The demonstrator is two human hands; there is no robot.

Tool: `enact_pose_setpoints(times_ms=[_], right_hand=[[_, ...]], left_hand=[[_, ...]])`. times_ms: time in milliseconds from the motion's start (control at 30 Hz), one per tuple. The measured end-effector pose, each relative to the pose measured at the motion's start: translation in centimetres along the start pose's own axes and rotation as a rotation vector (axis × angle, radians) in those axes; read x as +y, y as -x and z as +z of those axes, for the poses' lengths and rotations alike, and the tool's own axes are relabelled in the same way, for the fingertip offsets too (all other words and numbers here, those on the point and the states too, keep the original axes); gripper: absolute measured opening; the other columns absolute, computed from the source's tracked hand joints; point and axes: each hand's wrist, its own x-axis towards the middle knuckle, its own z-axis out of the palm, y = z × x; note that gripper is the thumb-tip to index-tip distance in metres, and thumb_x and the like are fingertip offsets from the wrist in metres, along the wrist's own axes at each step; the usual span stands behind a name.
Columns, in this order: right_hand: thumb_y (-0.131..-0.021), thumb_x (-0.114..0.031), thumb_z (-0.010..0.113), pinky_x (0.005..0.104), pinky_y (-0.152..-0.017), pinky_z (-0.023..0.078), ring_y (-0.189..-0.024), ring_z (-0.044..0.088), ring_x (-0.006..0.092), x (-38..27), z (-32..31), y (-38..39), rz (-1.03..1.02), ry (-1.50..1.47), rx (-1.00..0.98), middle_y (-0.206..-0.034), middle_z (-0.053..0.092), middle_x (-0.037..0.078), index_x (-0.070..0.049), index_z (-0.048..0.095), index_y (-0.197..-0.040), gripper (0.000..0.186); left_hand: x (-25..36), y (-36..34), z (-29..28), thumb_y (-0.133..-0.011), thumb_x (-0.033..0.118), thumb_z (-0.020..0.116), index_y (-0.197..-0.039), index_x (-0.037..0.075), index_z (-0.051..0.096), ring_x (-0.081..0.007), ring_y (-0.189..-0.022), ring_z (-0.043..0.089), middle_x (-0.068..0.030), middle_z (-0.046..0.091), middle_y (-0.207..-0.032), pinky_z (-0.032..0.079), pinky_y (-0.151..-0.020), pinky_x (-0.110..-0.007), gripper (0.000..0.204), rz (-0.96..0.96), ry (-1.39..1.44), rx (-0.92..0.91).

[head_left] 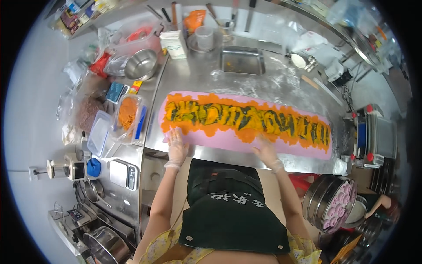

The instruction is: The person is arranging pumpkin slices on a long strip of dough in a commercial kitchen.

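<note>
A long sheet of pink dough (211,137) lies across the steel worktop. Orange paste (244,133) is spread unevenly over it, topped by a band of yellow and dark green filling (220,113). My left hand (177,143), in a clear glove, rests at the near left edge of the dough with fingers stretched out. Also gloved, my right hand (267,152) is over the near edge, right of the middle. Its fingers are partly blurred, but the thumb stands apart and I see nothing held.
Beyond the dough stands a steel tray (242,60). At left are a tub of orange paste (128,113), a steel bowl (141,64) and a scale (124,173). Stacked steamers with pink buns (337,207) stand at lower right, near another person's arm (381,203).
</note>
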Motion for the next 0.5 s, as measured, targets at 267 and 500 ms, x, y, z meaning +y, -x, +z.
enact_pose_setpoints(times_ms=[267, 500], right_hand=[[-0.085, -0.035, 0.068, 0.0467, -0.118, 0.021, -0.143, 0.027, 0.0380, -14.9, 10.3, -12.8, -0.334, 0.258, -0.125, -0.151, 0.032, 0.026, 0.009, 0.040, -0.140, 0.076], [-0.089, -0.052, 0.057, 0.0498, -0.120, 0.011, -0.147, 0.018, 0.0349, -17.3, 14.9, -20.8, -0.142, 0.550, -0.237, -0.156, 0.023, 0.025, 0.008, 0.038, -0.143, 0.083]], left_hand=[[-4.7, -6.9, -0.2, -0.081, 0.031, 0.068, -0.148, -0.008, 0.024, -0.0397, -0.147, 0.018, -0.0260, 0.022, -0.156, 0.020, -0.118, -0.048, 0.089, 0.068, -0.021, -0.040], [-7.6, -12.1, -1.2, -0.083, 0.030, 0.067, -0.149, -0.008, 0.022, -0.0382, -0.146, 0.021, -0.0264, 0.022, -0.156, 0.019, -0.118, -0.049, 0.089, 0.268, 0.038, -0.098]])
